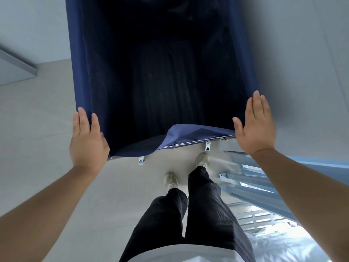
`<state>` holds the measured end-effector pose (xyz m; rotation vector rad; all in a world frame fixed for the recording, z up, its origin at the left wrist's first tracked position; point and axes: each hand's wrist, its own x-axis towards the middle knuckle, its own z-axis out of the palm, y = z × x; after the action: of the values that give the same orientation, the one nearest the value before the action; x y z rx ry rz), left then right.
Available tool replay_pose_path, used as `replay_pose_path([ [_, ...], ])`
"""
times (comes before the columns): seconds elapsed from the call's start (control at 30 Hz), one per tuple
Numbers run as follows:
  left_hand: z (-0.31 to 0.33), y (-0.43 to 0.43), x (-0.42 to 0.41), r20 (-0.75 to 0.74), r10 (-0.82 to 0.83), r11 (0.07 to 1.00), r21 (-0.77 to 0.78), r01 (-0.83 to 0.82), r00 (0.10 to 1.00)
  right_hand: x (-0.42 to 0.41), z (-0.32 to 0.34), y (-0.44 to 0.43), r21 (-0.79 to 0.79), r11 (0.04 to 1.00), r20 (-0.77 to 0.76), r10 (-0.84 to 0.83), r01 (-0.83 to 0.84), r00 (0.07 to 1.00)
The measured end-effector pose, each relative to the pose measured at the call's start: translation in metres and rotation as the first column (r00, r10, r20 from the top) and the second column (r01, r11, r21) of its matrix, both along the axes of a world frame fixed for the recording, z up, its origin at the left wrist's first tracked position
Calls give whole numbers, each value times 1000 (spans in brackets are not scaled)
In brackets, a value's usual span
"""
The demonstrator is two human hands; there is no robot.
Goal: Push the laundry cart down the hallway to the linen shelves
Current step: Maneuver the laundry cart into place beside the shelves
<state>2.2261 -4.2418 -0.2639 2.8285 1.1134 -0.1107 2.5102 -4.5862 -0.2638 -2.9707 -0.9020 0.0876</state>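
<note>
Both hands flat and open on the near corners of the laundry cart [158, 76] — left hand [87, 140] on the left corner, right hand [255, 127] on the right, fingers straight, gripping nothing. Blue cloth bag straight ahead, over pale floor [37, 148] — shoes [171, 181] just behind.
</note>
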Motion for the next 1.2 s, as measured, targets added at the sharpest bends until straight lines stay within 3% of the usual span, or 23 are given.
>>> replay_pose_path([
  [1.2,-2,4,6,-30,16,999,34,-15,999,6,-6,5,90,996,58,-3,-2,998],
])
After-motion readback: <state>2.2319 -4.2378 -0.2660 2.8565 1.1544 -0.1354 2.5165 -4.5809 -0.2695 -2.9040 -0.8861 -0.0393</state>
